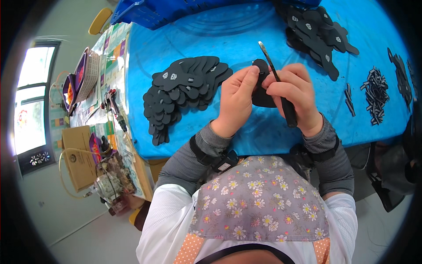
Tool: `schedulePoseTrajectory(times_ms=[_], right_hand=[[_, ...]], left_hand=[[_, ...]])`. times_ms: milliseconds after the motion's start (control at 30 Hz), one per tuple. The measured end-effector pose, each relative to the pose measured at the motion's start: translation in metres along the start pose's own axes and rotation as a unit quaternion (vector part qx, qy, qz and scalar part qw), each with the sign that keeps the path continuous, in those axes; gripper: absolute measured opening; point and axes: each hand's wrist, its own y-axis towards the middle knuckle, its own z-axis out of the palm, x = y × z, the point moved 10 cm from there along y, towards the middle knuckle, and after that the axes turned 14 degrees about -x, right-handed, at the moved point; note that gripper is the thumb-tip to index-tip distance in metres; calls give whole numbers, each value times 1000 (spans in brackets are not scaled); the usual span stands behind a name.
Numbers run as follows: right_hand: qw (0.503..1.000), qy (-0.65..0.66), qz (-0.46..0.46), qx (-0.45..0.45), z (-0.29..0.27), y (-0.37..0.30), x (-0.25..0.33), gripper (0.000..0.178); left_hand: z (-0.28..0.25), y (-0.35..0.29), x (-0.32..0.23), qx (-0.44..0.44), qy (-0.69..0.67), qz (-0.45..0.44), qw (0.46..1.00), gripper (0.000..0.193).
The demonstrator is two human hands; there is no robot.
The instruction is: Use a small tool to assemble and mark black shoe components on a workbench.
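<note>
My left hand [235,99] is closed on a flat black rounded piece [263,97], pinching it between thumb and fingers in front of my body. In my right hand [301,92] is a slim tool with a black handle [288,110] and a narrow metal shaft or blade, whose tip points up and away. The shaft crosses just over the black piece, and the right fingers are bent close to the piece's edge; whether they touch it I cannot tell. To the left lies an overlapping stack of similar black pieces [180,83], some with small white marks.
A blue cloth [206,134] covers the table. More black pieces [316,37] are heaped at the far right. Small striped strips [376,94] lie piled at the right, beside a short row of strips [349,100]. A blue crate [162,13] stands at the far edge; a machine [112,182] is at left.
</note>
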Motion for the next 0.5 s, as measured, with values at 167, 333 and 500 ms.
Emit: schedulePoseTrajectory(times_ms=[167,333,500], right_hand=[[999,-16,-8,27,2,2,5,20],[999,-15,15,34,4,5,3,18],[999,-9,37,10,3,3,-10,21]], left_hand=[[-4,0,3,-4,0,-17,1000,33],[-8,1,7,-20,-15,-42,999,32],[3,2,0,0,-120,-102,988,32]])
